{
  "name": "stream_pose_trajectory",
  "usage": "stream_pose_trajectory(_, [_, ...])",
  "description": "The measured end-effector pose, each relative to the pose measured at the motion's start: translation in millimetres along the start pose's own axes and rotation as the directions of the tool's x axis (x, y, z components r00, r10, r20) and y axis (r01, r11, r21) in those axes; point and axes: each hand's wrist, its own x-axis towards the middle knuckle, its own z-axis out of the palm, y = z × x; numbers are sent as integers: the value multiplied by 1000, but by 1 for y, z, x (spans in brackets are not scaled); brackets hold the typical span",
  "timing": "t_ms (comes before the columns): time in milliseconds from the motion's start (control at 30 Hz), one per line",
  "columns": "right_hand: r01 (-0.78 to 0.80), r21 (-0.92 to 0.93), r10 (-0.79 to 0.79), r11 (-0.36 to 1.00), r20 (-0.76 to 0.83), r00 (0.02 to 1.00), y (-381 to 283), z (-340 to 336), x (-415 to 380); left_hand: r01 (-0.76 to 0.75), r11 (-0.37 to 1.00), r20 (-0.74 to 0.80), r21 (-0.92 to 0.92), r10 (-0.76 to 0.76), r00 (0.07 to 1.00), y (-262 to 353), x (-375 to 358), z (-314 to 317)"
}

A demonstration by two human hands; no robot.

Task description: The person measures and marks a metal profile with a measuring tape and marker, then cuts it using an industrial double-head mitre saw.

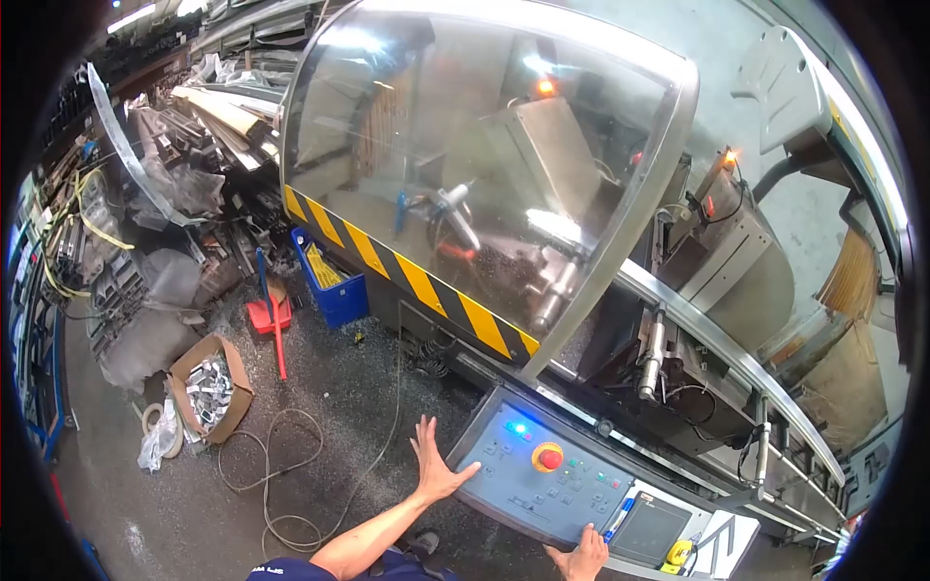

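The left hand (434, 465) is spread open, grip holding nothing, thumb touching the near-left edge of the control panel (542, 479). The right hand (581, 560) rests on the panel's near edge, its grip unclear. The far machine guard (465, 165) is already shut; the red emergency button (549, 458) is unpressed.

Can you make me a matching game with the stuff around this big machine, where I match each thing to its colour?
Things:
1. The big round button on the control panel
2. The bin on the floor by the machine
3. The box full of metal scraps
4. The stripes along the bottom of the machine's clear cover

Colours:
A. Blue
B. Yellow and black
C. Red
D. Brown cardboard

Right pairs: 1-C, 2-A, 3-D, 4-B
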Motion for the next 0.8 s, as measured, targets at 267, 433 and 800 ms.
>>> stream_pose_trajectory(267, [-29, 51, 25, 998, 83, 996, -2, -5, 1, 11, 1000, -95, 18, -9, 995, 0, -3, 2])
stream_pose_trajectory(433, [-6, 41, 5, 999, 45, 999, -1, 0, -2, 35, 999, -96, -7, -36, 995, -1, -3, 3])
stream_pose_trajectory(800, [0, 31, 0, 1000, 9, 1000, -4, -2, -1, 52, 999, -66, 0, -52, 996, -1, -3, 1])
